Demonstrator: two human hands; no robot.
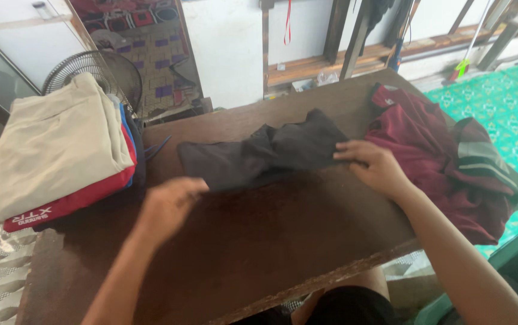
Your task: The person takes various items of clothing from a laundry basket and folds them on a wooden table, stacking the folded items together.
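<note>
Gripping, seemingly, black garment (265,155), hands (374,165) apart

Both forearms are bare up to the picture's lower edge, with no sleeve, watch or ring on show. The left hand (168,207) is blurred; the right hand (374,167) shows sharper, its 5 fingers ungloved. Below the wooden table (259,253), near its front edge, dark, perhaps black, clothing covers the lap.
</note>
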